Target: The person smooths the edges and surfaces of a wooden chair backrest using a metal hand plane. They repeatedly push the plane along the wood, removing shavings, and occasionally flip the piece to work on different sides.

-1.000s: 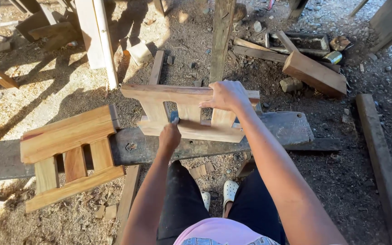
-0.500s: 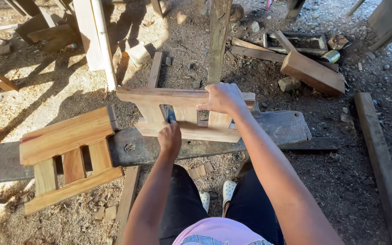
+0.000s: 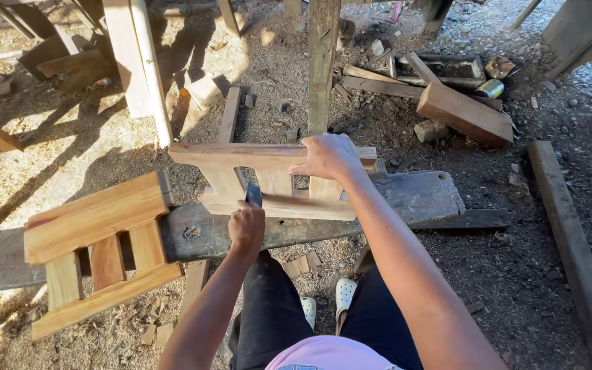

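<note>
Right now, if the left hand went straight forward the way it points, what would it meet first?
Probably the lower rail of the wooden frame on the plank. The left hand already holds a dark tool against it; depth is unclear.

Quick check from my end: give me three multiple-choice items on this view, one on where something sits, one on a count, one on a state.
1. Where does the second slatted wooden frame lie?
A. At the left end of the dark plank
B. Right of the person's right arm
C. On the gravel at top right

2. How many short uprights join the rails of the frame being held?
A. One
B. Three
C. Five

3. What is the right hand doing?
A. Hanging free
B. Gripping the held frame's top rail
C. Resting on the ground

Answers: 1 A, it overhangs the dark plank at left. 2 B, three uprights show. 3 B, fingers curl over the rail, while the left hand holds a dark tool at the lower rail.
</note>
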